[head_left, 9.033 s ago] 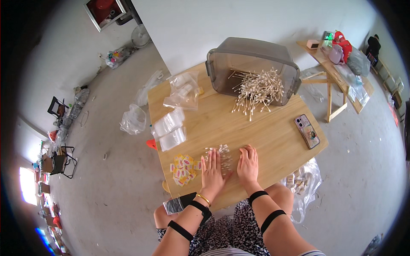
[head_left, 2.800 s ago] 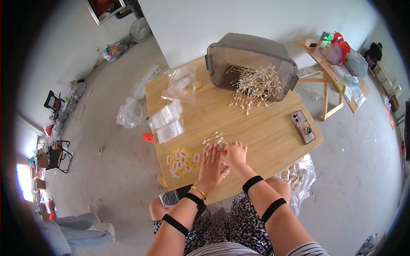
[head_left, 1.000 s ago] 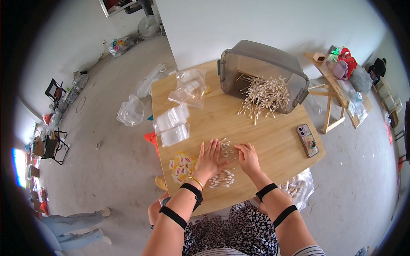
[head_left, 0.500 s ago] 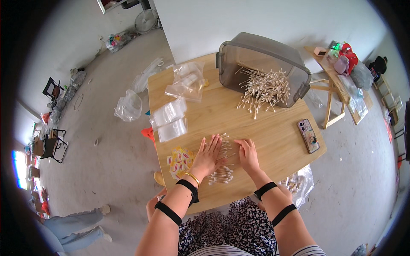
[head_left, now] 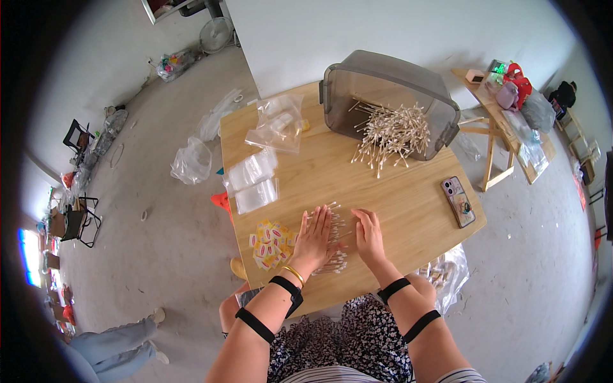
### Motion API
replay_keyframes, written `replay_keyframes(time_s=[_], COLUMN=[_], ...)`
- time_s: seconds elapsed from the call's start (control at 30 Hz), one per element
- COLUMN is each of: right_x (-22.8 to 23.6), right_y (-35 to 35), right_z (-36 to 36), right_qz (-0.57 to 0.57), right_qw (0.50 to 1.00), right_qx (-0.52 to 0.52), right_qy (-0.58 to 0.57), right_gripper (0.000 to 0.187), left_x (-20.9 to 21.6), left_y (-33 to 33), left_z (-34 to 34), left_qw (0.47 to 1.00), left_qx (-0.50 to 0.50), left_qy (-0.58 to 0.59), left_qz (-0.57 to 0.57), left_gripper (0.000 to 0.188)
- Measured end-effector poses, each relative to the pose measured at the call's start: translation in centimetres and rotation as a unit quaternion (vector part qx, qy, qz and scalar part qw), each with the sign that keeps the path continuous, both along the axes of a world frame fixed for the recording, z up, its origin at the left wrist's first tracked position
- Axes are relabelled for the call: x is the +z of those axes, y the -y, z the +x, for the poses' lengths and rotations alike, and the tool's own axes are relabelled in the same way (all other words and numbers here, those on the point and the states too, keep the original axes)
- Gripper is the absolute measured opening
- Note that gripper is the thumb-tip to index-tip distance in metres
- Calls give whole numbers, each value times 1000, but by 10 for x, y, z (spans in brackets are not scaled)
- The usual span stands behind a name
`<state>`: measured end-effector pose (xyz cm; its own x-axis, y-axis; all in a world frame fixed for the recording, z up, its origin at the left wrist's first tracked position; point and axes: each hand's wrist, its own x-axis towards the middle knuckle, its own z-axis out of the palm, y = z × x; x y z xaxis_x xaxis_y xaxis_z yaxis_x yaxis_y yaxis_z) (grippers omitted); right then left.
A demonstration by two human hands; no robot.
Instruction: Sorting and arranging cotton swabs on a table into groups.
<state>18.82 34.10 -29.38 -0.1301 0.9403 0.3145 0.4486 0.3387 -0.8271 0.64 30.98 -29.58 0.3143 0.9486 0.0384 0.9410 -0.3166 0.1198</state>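
Note:
A loose row of cotton swabs (head_left: 334, 263) lies on the wooden table in front of me. My left hand (head_left: 312, 241) rests flat across its left part, fingers stretched out, hiding many of the swabs. To the right of the row stands my right hand (head_left: 368, 237), on its edge, fingers extended and slightly curved, with nothing visible in it. Swab tips show in the gap between the two hands. Just left of my left hand is a pile of small yellow and white printed packets or labels (head_left: 271, 242).
A grey translucent bin (head_left: 383, 73) lies on its side at the back, a heap of swabs (head_left: 396, 131) spilling from it. Clear plastic bags (head_left: 257, 196) lie on the left of the wooden table (head_left: 396, 198). A phone (head_left: 458, 202) sits near the right edge.
My left hand has slid a little to the right over the swabs and covers more of them. My right hand stays nearly in place. The view has shifted slightly.

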Motion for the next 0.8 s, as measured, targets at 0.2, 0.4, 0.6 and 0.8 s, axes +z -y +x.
replay_keyframes(time_s=[0.2,0.4,0.6,0.8], right_x=[-8,-11,-10,-4], right_y=[10,15,32,6], right_z=[-3,-14,-39,-10], right_qz=[-13,-20,-16,6], right_qw=[1000,998,988,996], right_qx=[1,17,86,-8], right_qy=[-24,-58,-130,-92], right_gripper=[30,31,34,34], left_x=[4,2,-16,3], left_y=[9,12,9,7], left_z=[7,11,6,-17], left_qw=[1000,1000,1000,967], left_qx=[-10,-13,-1,82], left_qy=[-14,-26,15,239], left_qz=[12,-6,-18,19], left_gripper=[94,93,83,81])
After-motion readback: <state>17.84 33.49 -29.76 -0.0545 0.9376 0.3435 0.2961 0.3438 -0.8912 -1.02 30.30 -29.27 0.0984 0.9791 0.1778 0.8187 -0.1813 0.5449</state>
